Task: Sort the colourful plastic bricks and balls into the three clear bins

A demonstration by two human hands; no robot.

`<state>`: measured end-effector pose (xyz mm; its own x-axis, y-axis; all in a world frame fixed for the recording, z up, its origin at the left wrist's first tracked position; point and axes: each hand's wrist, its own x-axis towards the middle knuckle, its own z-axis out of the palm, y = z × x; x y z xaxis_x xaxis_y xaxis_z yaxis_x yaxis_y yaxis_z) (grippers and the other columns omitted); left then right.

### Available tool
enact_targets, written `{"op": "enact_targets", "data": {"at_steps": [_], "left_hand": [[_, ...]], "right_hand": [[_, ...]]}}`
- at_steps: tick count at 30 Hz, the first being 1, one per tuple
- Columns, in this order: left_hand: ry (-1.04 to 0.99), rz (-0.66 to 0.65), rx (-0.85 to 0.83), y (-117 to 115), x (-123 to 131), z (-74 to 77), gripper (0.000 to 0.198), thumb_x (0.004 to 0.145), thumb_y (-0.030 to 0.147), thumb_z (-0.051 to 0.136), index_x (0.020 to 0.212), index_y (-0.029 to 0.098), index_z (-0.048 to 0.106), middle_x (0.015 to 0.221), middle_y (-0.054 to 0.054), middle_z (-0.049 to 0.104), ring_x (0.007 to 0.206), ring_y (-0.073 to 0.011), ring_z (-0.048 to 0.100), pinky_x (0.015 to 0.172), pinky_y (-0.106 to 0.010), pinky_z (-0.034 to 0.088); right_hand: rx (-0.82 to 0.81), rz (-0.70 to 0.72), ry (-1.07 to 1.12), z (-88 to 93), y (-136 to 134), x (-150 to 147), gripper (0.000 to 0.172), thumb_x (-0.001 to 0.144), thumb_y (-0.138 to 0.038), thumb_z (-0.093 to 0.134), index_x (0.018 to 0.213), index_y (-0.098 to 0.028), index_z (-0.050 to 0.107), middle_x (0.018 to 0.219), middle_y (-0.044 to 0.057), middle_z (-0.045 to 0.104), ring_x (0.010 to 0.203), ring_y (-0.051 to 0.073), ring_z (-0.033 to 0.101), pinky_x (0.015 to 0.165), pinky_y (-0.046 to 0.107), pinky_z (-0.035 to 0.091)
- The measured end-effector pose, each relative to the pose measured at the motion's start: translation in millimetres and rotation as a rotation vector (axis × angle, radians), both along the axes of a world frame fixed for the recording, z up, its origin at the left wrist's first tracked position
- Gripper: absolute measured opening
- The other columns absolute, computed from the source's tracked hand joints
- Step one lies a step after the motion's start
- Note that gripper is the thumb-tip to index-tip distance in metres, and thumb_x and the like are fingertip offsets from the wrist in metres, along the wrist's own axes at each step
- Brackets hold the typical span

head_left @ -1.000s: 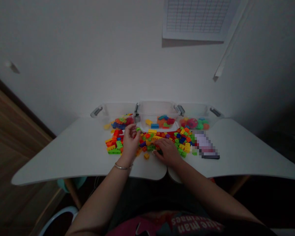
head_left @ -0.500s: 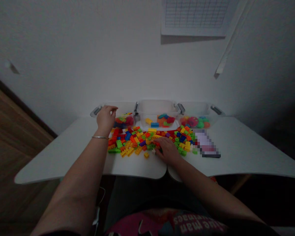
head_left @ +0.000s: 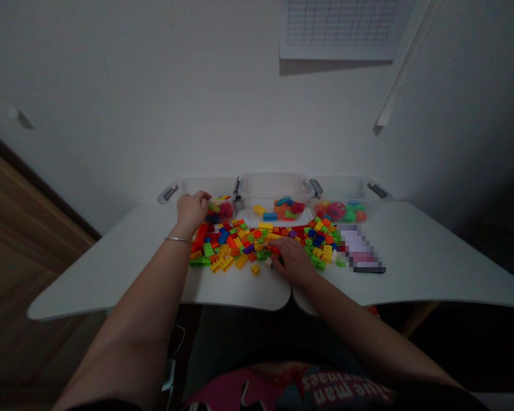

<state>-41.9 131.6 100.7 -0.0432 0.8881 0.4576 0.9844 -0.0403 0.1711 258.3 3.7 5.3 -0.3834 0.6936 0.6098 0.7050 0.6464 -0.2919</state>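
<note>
Although mixed in colour, the building bricks (head_left: 239, 244) share one make: small, studded plastic, mostly oblong or square, in red, orange, yellow, green, blue and purple. Position: a loose, spread heap on the white worktop (head_left: 132, 268), just before three clear bins. One yellow brick (head_left: 256, 269) lies at the heap's near edge, left of the right hand (head_left: 295, 261).

Right hand: low at the heap's middle, fingers (head_left: 278, 244) curled over bricks directly beneath — whether any is gripped cannot be told.

Left hand (head_left: 191, 211): beyond the heap's left end, at the left bin (head_left: 209, 185); fingers bent and close together, their contents not discernible.

Middle bin (head_left: 272, 185) and right bin (head_left: 340, 188): coloured pieces visible through the walls. Flat item (head_left: 362, 251), pixelated: beside the heap's right end.
</note>
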Motion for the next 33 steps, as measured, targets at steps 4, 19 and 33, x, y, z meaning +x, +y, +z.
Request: {"op": "enact_targets", "data": {"at_steps": [4,19,33], "left_hand": [[-0.061,-0.086,0.072,-4.6,7.1,-3.5,0.043,0.092,0.033,0.038,0.120,0.016,0.066,0.114,-0.013,0.072,0.110,-0.0291,0.063,0.111,-0.052,0.029],[0.218,-0.439,-0.015,-86.8,90.1,-40.8,0.022,0.089,0.027,0.056,0.097,0.020,0.074,0.102,-0.012,0.070,0.102,-0.0297,0.060,0.095,-0.048,0.044],[0.359,-0.343,-0.111,-82.0,99.0,-51.5,0.031,0.094,0.032,0.048,0.100,0.016,0.073,0.102,-0.015,0.070,0.104,-0.0300,0.061,0.101,-0.048,0.040]], "right_hand": [[0.042,-0.006,-0.005,0.4,0.7,0.0,0.029,0.087,-0.018,0.056,0.115,-0.018,0.063,0.112,0.012,0.070,0.109,0.026,0.061,0.098,0.045,0.049],[0.113,-0.026,-0.011,-1.0,2.9,1.5,0.026,0.089,-0.018,0.052,0.112,-0.016,0.063,0.107,0.012,0.071,0.103,0.027,0.063,0.095,0.046,0.051],[0.116,-0.013,-0.009,-2.6,3.3,1.3,0.025,0.087,-0.016,0.054,0.111,-0.015,0.064,0.106,0.013,0.071,0.104,0.027,0.063,0.096,0.045,0.050]]}}
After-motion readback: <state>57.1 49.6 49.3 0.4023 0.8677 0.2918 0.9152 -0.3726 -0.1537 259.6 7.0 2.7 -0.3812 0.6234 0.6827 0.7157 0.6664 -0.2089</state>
